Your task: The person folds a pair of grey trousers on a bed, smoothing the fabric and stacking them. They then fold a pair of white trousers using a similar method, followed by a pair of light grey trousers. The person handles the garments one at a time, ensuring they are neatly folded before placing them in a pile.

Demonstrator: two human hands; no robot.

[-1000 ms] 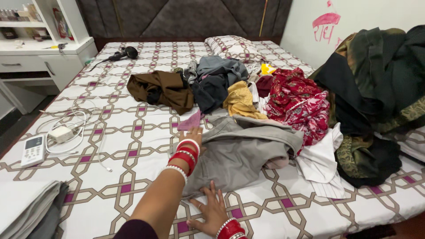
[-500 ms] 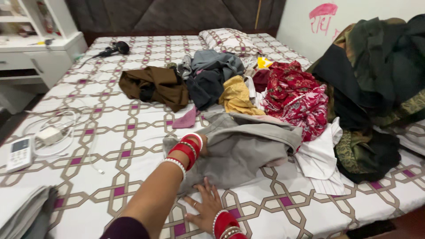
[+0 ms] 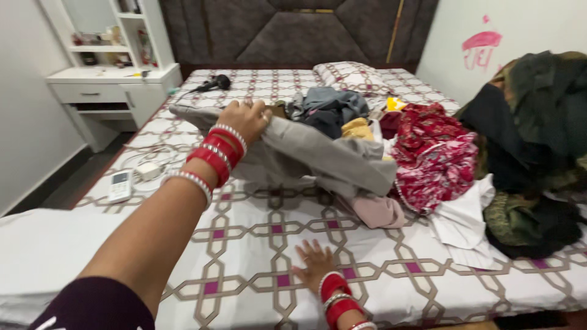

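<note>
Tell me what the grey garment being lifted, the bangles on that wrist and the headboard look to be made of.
Grey garment: woven cloth, matte, perhaps cotton; it drapes in soft folds from the left hand. Bangles: glossy red, likely glass or plastic, with pale beaded ones beside them. Headboard: padded dark upholstery with stitched panels; fabric or leatherette, unclear.

Your left hand grips the grey trousers, lifted off the patterned bedsheet; your right hand presses flat on the sheet, fingers spread, below them.
</note>
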